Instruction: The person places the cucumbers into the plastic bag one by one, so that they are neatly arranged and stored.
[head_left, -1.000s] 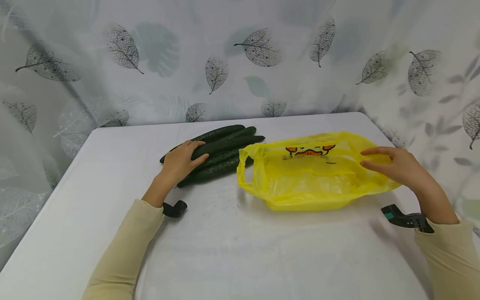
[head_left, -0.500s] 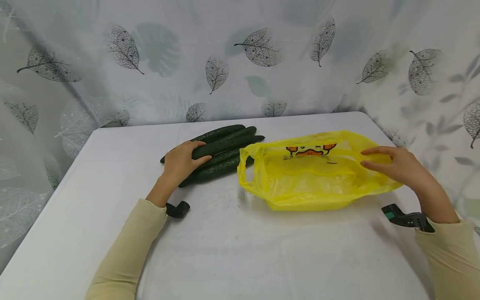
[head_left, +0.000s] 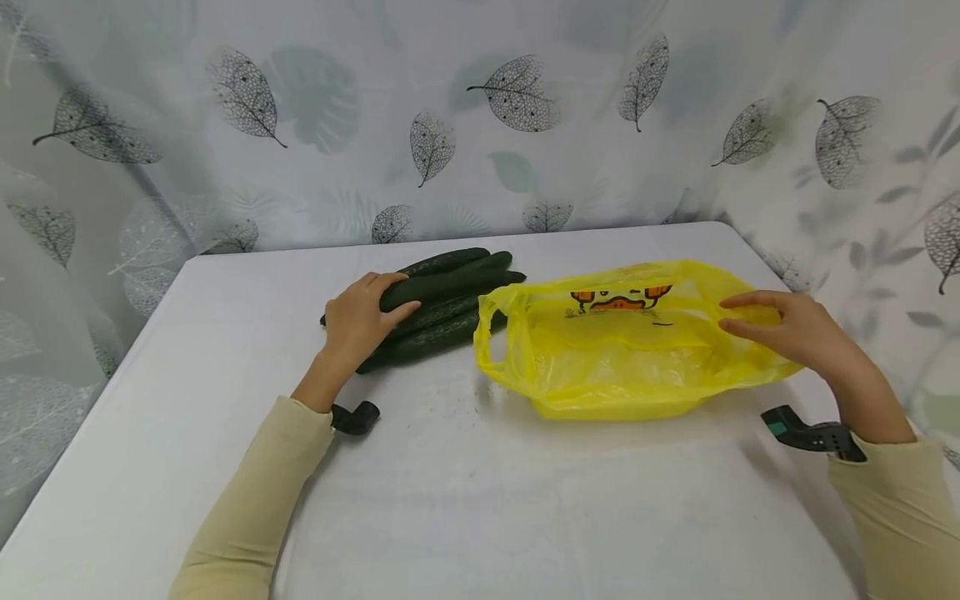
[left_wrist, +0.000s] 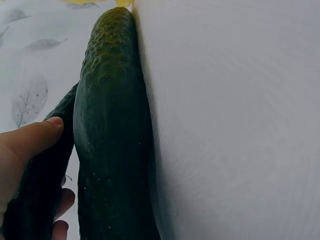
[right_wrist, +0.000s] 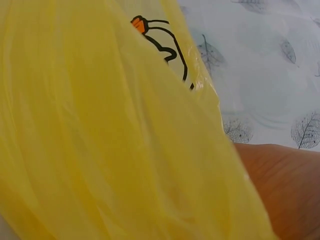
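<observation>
My left hand holds a dark green cucumber at its near-left end, thumb on one side and fingers on the other, in the head view. This cucumber lies over several others in the pile. In the left wrist view another thick cucumber lies beside the held one. My right hand is at the right end of a yellow plastic bag, its thumb and forefinger extended and apart over the bag's mouth. Its other fingers are hidden. Bag film covers most of the right wrist view.
A white table bears the pile and the bag. The bag's left handle loop reaches the right ends of the cucumbers. A leaf-patterned curtain hangs behind and along both sides. Each wrist wears a black strap mount.
The left fingers have shifted slightly up, and the upper cucumber's near end has risen and moved a little to the left. The right hand and the bag stay nearly still.
</observation>
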